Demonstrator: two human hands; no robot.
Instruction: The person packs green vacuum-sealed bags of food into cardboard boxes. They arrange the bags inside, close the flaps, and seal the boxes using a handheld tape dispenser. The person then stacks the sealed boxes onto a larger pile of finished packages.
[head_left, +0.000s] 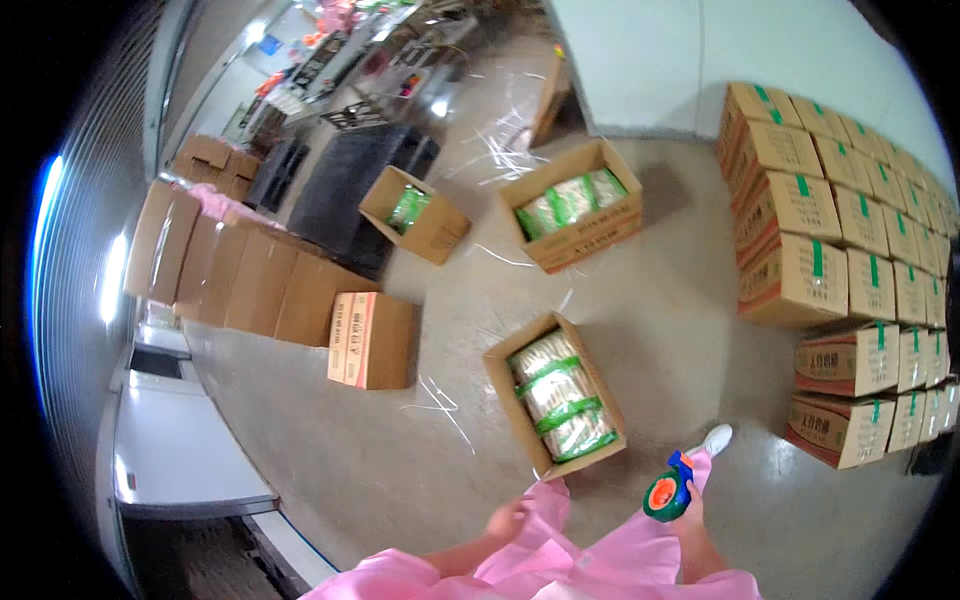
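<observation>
In my right hand (691, 517) is a blue and orange tape dispenser (680, 471) carrying a roll of green packing tape (652, 507). My left hand (508, 520) is beside the pink trouser leg (553, 501); its fingers look curled, and blur hides whether they are closed. Just ahead of my legs, an open cardboard carton (504, 390) stands on the floor. Packed inside are clear plastic packs with green bands (559, 394), their contents pale and stick-like. Neither hand touches this carton visibly.
Two more open cartons, a larger one (592, 244) and a smaller one (442, 232), hold similar packs. Taped cartons (806, 277) are stacked on the right. A closed-sided carton (386, 341) stands beside a row of cartons (251, 281). White strapping scraps (442, 405) litter the floor; a white chest (184, 450) is at left.
</observation>
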